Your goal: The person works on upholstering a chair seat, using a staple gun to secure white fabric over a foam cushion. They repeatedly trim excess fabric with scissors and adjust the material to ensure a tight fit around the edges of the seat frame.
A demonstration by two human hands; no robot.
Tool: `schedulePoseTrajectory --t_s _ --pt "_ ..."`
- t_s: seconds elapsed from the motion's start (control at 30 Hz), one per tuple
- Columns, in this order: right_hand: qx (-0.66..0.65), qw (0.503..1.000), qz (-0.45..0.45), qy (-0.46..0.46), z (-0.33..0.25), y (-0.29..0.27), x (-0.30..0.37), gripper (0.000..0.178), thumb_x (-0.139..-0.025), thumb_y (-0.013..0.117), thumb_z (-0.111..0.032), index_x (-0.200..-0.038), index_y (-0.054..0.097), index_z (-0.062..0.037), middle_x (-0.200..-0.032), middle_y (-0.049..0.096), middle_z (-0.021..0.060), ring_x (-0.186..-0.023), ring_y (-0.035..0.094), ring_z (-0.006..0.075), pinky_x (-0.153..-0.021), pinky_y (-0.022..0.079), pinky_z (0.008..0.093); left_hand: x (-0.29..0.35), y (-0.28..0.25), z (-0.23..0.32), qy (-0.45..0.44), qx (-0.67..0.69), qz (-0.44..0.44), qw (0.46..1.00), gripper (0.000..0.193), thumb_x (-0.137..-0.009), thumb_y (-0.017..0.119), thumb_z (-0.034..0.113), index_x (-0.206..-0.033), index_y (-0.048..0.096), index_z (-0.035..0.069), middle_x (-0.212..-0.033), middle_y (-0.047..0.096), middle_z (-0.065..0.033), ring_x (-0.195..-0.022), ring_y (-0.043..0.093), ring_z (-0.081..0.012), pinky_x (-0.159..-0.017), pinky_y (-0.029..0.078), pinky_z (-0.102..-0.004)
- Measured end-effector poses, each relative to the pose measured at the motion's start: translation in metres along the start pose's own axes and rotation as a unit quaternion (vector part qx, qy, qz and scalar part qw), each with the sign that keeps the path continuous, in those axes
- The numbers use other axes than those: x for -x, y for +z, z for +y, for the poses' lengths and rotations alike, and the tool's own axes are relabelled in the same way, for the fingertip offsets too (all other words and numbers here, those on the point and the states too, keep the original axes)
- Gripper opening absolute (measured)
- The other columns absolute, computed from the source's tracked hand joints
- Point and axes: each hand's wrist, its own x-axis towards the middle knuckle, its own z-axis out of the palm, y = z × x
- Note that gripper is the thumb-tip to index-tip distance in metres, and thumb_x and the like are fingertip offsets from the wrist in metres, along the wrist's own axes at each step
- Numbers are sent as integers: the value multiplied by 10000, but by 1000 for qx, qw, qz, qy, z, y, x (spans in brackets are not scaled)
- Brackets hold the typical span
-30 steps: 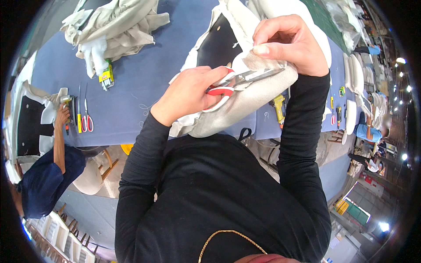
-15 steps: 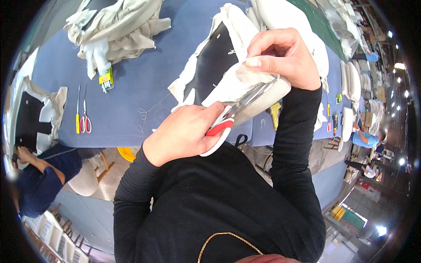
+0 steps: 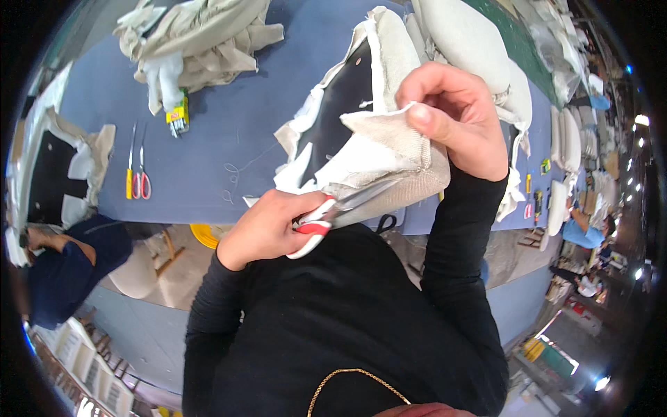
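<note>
My left hand (image 3: 258, 226) is closed round the red-and-white handles of a pair of scissors (image 3: 313, 228). Their blades point right, along the near side of a beige upholstered cushion (image 3: 410, 186). Thumb and fingers of my right hand (image 3: 462, 118) pinch the edge of a loose fabric flap (image 3: 390, 132) and hold it up off the cushion. White padding (image 3: 372, 158) shows beneath this flap. Beyond it lies the cushion's black backing (image 3: 351, 87), bordered by turned-over beige fabric and ragged white wadding. Whether the blades touch the cloth, I cannot tell.
On the blue table (image 3: 229, 118), a heap of beige covers (image 3: 208, 42) lies at the far left near a small yellow-green box (image 3: 178, 115). A second pair of scissors (image 3: 142, 184) rests beside a yellow-handled tool (image 3: 130, 182). Another person (image 3: 76, 267) works at left.
The scissors in my left hand have drawn back down and left from the flap's corner. My right hand has shifted slightly nearer, and the flap's pointed edge now stands out.
</note>
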Motion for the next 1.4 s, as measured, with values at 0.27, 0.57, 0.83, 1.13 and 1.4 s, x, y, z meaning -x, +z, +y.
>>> schedulePoseTrajectory --t_s 0.27,0.57,0.83,1.13,1.4 --pt "57 997 40 -26 5 5 -5 165 -1132 673 -224 -1193 641 -74 -965 653 -53 -822 560 8 -731 460 202 8 2 -27 -6 74 95 993 309 -828 804 88 -1109 683 45 -815 671 -23 -745 646 -142 -734 523 -306" --pt "-49 981 179 -50 6 11 -14 210 -1127 692 -266 -1240 644 -96 -973 642 -47 -794 568 38 -691 434 207 5 13 -208 -141 -309 389 857 540 -958 821 298 -1396 685 12 -1358 728 -252 -1208 708 -451 -1003 564 -490" --pt "-9 920 295 -257 28 5 -51 206 -1111 700 -249 -1204 706 -65 -1229 693 10 -1138 621 101 -1049 470 285 -61 43 -7 115 -22 205 972 1129 -772 960 238 -1698 348 37 -1684 454 -285 -1555 477 -439 -1265 392 -478" --pt "454 855 231 99 260 -83 110 253 -1002 719 -304 -1051 783 -64 -952 812 82 -877 768 303 -829 585 404 -68 96 -18 118 -10 383 916 1069 -862 862 121 -1710 222 0 -1739 284 -334 -1588 368 -488 -1280 334 -530" --pt "-106 930 319 -149 124 73 77 933 -891 886 -481 -1624 479 -70 -1510 648 213 -1460 601 322 -1219 458 495 -60 114 -37 182 -7 313 932 1143 -951 853 241 -1718 29 45 -1770 5 -345 -1659 93 -533 -1325 180 -580"
